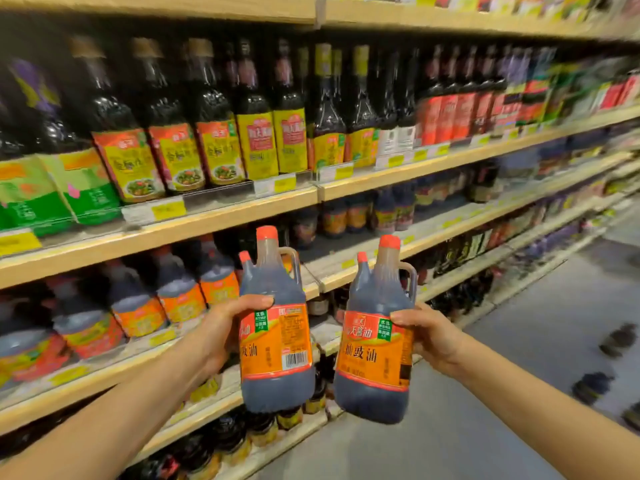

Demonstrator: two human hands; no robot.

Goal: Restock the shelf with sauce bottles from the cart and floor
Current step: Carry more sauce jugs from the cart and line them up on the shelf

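I hold two large dark sauce jugs with orange labels and red caps, each with a small bottle strapped to its side. My left hand (221, 327) grips the left jug (277, 341) around its body. My right hand (429, 336) grips the right jug (375, 348) from the right side. Both jugs are upright in the air in front of the shelf (166, 233). Matching orange-labelled jugs (180, 292) stand in a row on the shelf level to the left, behind my left hand.
Tall dark soy sauce bottles (214, 133) with yellow labels fill the level above. Lower shelves hold jars (225, 441). The grey aisle floor (519, 375) opens to the right, with several dark bottles (592, 386) standing on it.
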